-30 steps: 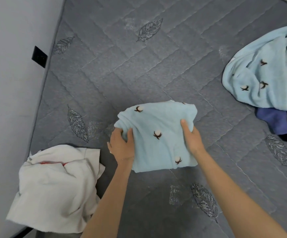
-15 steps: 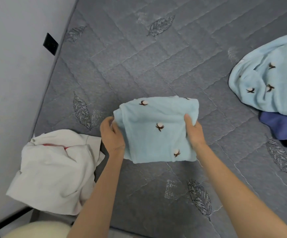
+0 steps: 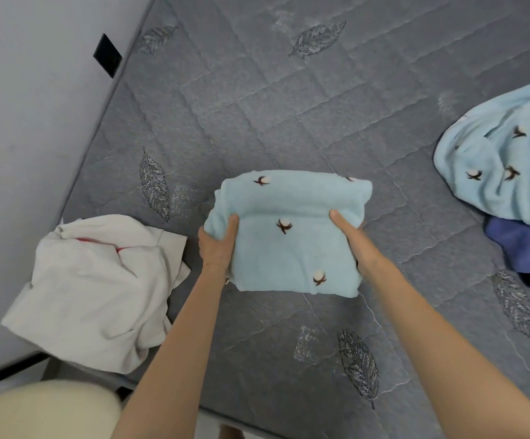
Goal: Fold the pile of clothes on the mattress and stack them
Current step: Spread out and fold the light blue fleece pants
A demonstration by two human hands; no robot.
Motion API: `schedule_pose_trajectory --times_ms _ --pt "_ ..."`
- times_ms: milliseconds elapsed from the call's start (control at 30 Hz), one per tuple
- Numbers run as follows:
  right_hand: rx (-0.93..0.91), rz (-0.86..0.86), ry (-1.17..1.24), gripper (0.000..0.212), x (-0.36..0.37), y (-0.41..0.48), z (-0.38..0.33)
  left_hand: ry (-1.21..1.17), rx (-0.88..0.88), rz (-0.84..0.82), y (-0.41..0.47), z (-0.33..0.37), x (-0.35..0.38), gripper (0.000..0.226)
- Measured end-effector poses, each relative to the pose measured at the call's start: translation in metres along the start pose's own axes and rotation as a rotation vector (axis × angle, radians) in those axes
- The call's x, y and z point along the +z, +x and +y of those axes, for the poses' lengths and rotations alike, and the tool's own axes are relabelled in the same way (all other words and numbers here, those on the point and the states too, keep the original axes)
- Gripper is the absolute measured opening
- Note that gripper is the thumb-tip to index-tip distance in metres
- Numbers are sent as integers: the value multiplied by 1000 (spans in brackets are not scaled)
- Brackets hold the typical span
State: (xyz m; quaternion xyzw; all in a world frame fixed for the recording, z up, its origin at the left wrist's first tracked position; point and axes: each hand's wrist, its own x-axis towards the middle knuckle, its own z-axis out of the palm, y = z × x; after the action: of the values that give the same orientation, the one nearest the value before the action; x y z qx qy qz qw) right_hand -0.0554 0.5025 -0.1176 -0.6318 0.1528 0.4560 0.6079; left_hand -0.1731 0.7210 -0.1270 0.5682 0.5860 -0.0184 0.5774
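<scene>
A folded light blue garment (image 3: 292,245) with small cotton-flower prints is held just above the grey quilted mattress (image 3: 289,106). My left hand (image 3: 217,245) grips its left edge, thumb on top. My right hand (image 3: 352,239) grips its right edge, thumb on top and fingers hidden beneath. A folded cream garment (image 3: 99,289) with a red mark lies at the mattress's left front corner, left of my left hand. At the right edge lies the unfolded pile: a light blue garment (image 3: 504,166) of the same print over a purple-blue one (image 3: 517,245).
A pale wall (image 3: 19,122) runs along the mattress's left side, with a black plate (image 3: 106,55) on it. The mattress's front edge (image 3: 225,419) is close to me. A cream rounded shape (image 3: 45,410) shows at the bottom left.
Both hands lifted the folded blue garment off the mattress and kept their grip on its edges. The view has tilted, so the cream garment and front edge show more fully.
</scene>
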Motion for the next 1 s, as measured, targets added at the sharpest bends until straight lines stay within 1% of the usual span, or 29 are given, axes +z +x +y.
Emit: schedule_pose_trajectory --times_ms 100,167,233,300,333,467,500,600,667,767,867,933,1000 --pt "85 -71 112 47 9 -9 0 -116 -45 -222 4 -3 -7 112" --pt "77 -76 157 43 20 -19 -3 -153 -69 -341 6 2 -21 108" --pt "50 -75 209 41 31 -32 -8 -156 -87 -468 6 6 -37 110" --pt "22 -87 248 38 46 -47 -14 -169 -41 -547 1 11 -53 108" --pt "9 -96 265 36 55 -55 -16 -176 1 -565 -5 14 -62 102" --pt "-36 -110 314 33 101 -91 -19 -210 109 -523 -22 29 -113 81" --pt "-44 -111 324 33 115 -100 -18 -208 151 -508 -26 33 -129 78" --pt "-62 -110 365 38 164 -121 -3 -146 265 -443 -31 46 -186 80" --pt "-59 -119 389 43 201 -130 11 -101 325 -391 -33 53 -226 75" --pt "-62 -127 421 48 257 -138 32 -54 350 -325 -32 60 -282 67" --pt "-82 -141 434 53 306 -137 51 -10 310 -258 -22 60 -330 55" --pt "-77 -141 454 59 330 -130 65 24 315 -247 -10 62 -356 56" --pt "-65 -142 450 64 346 -121 77 65 327 -224 5 58 -370 50"
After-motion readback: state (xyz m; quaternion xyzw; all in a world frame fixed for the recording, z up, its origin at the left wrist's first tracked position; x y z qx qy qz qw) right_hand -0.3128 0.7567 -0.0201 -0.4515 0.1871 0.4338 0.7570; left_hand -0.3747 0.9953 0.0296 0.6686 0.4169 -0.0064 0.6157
